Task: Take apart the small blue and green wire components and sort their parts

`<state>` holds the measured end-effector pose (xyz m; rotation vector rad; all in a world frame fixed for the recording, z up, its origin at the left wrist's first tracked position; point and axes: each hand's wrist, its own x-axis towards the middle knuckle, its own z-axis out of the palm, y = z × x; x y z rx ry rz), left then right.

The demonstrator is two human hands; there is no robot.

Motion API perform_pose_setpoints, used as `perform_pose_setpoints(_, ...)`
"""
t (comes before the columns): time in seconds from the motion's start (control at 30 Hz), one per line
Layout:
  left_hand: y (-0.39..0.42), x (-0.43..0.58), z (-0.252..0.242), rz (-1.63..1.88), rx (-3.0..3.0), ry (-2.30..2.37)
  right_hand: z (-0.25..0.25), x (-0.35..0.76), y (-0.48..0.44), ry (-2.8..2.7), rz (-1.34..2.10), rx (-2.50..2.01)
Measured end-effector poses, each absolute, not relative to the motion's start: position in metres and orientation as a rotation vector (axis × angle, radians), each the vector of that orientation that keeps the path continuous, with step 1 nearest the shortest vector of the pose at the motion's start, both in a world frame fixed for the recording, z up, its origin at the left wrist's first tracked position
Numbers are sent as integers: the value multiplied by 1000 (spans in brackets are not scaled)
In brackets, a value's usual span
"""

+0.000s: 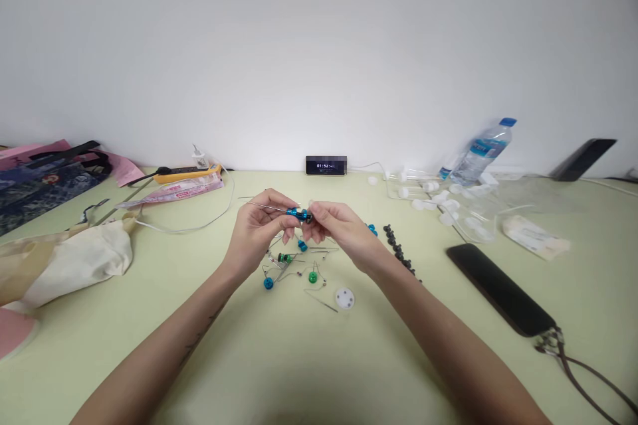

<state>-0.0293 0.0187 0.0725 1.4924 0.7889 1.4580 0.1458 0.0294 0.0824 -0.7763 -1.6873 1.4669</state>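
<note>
Above the middle of the table, my left hand point(263, 220) pinches a small shiny blue cylindrical piece point(298, 214) between thumb and fingers. A thin metal wire point(266, 206) runs leftward from it across that hand. My right hand point(335, 220) is closed at the piece's right end, where a small dark part shows at the fingertips. On the table below lie similar blue pieces point(268, 283), a green round piece point(312, 277), a green and black piece point(284, 257) and several thin bent wires point(321, 301). A white disc point(345, 298) with dark dots lies nearer me.
A row of small black parts point(397, 248) lies right of my hands. Further right are a black phone point(501, 289) with a strap, clear plastic packaging point(471, 209) and a water bottle point(482, 153). A small clock display point(325, 165) stands by the wall; a cream cloth point(104, 252) lies left.
</note>
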Motion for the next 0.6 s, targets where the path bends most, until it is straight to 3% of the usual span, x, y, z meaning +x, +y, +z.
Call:
perform_pose_setpoints(0.17,19,-31,74,1499,1490,813,85,150,30,-1615,1334,-820)
perform_pose_setpoints(0.33,20,-30,73,1476,1489,782,82,150,31,-1683,1478,-821)
perform_pose_setpoints(0.6,20,-31,73,1469,1500,763,83,150,30,-1629,1386,-856)
